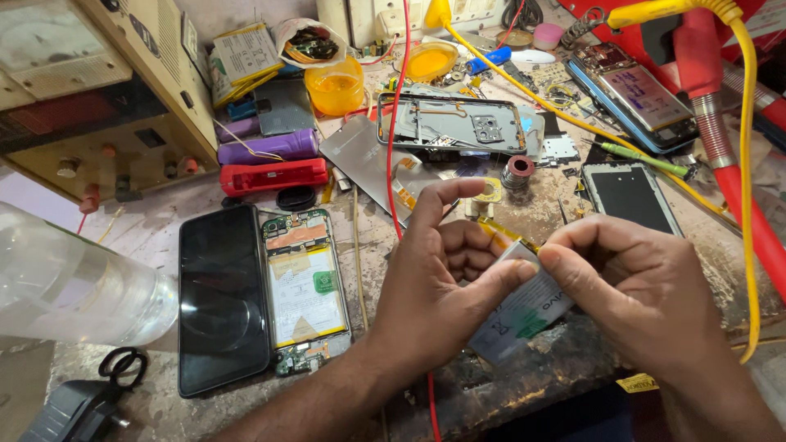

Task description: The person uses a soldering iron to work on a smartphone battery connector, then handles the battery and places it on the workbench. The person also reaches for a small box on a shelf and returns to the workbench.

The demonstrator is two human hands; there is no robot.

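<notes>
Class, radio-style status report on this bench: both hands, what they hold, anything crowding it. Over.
Left hand and right hand both pinching the flat phone battery above the bench edge. Opened phone and black screen panel lie left, apart. Red wire runs under left hand.

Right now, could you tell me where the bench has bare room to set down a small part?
One patch lies between the power supply, the bottle and the black phone. Another runs between the opened phone and the left hand. The back of the bench, around the frame, is crowded.
</notes>
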